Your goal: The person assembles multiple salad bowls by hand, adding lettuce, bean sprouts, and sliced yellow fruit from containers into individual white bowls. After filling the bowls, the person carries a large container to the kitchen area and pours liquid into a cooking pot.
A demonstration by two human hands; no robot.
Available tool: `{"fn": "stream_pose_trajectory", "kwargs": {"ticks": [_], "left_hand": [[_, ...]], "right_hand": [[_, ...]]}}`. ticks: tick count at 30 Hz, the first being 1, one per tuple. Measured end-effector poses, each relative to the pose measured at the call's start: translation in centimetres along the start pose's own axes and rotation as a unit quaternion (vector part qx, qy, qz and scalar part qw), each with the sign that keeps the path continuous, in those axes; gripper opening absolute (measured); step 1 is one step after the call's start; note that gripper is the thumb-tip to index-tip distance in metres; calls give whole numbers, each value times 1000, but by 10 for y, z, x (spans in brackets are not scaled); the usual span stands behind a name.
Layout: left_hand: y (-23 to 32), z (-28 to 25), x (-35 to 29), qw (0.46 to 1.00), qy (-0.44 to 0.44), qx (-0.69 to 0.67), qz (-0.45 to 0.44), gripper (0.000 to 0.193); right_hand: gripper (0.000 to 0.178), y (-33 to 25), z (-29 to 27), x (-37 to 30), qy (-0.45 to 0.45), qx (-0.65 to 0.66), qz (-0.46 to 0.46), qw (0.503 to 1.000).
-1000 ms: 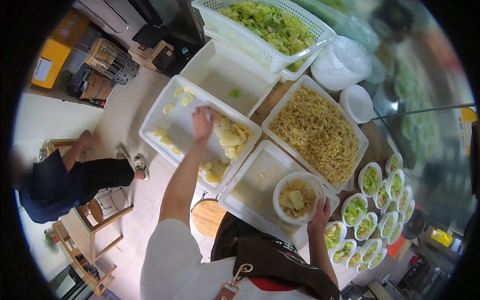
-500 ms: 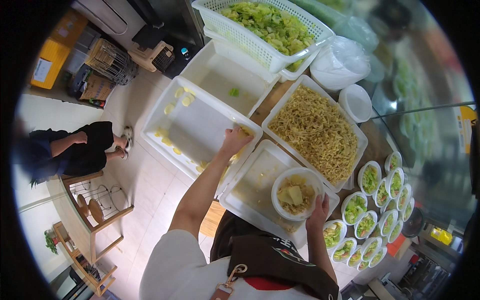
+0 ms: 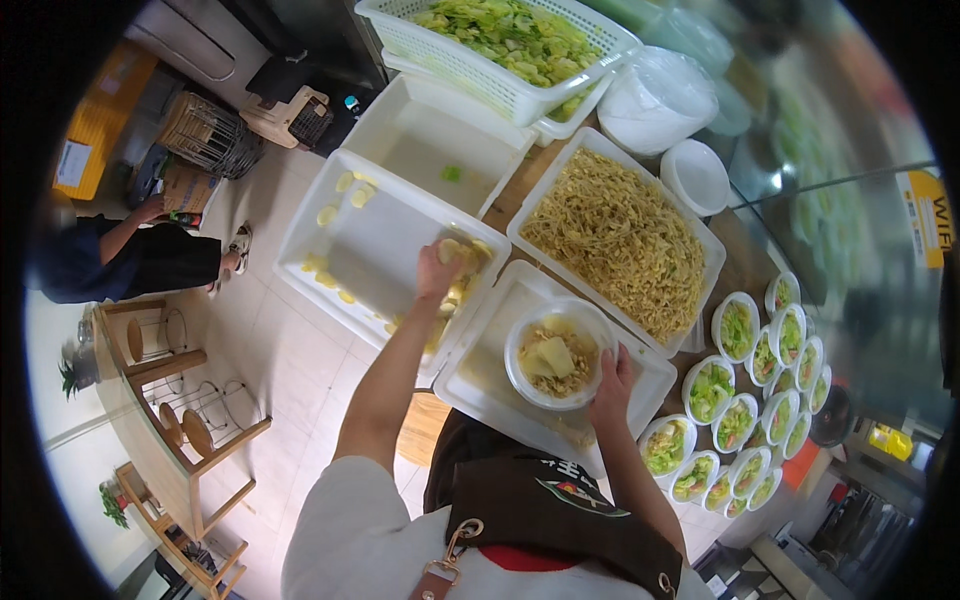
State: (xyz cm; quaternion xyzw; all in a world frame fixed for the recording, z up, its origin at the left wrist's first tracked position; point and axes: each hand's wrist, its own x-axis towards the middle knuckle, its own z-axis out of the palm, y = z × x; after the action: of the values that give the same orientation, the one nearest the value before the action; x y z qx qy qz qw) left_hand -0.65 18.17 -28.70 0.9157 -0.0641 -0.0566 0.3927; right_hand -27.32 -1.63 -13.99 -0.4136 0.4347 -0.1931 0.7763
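Observation:
My left hand (image 3: 436, 272) is inside a white tray (image 3: 370, 235), near its right end, with fingers closed on pale yellow slices (image 3: 452, 250). More slices lie along that end and in the tray's corners. My right hand (image 3: 612, 385) grips the right rim of a round white bowl (image 3: 512, 350). Inside the bowl are noodle-like strands with a few yellow slices (image 3: 548, 354) on top. The bowl rests over a shallow white tray (image 3: 480, 372) with scattered crumbs. Beyond it stands a white tray heaped with yellowish strands (image 3: 615, 240).
A white basket of chopped lettuce (image 3: 510, 45) stands at the back. Beside it are plastic-wrapped bowls (image 3: 660, 100) and stacked white bowls (image 3: 697, 178). Several filled bowls (image 3: 738, 328) crowd the right. Another person (image 3: 140, 245) stands far left, near a wooden table (image 3: 165, 430).
My left hand has shifted left among the slices, off the tray's right wall. The bowl, with my right hand on it, has moved slightly left and away. The whole view has shifted a little.

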Motion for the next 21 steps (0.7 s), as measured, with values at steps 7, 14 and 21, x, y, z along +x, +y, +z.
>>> {"fn": "stream_pose_trajectory", "kwargs": {"ticks": [7, 14, 21], "left_hand": [[140, -103, -55, 919, -200, -327, -91, 33], [202, -81, -111, 925, -234, -33, 298, 30], [50, -70, -37, 923, -247, 274, 105, 50]], "right_hand": [[32, 22, 16, 12, -59, 0, -3, 998], [28, 23, 25, 10, -88, 5, -33, 996], [30, 9, -16, 1, -16, -25, -30, 999]]}}
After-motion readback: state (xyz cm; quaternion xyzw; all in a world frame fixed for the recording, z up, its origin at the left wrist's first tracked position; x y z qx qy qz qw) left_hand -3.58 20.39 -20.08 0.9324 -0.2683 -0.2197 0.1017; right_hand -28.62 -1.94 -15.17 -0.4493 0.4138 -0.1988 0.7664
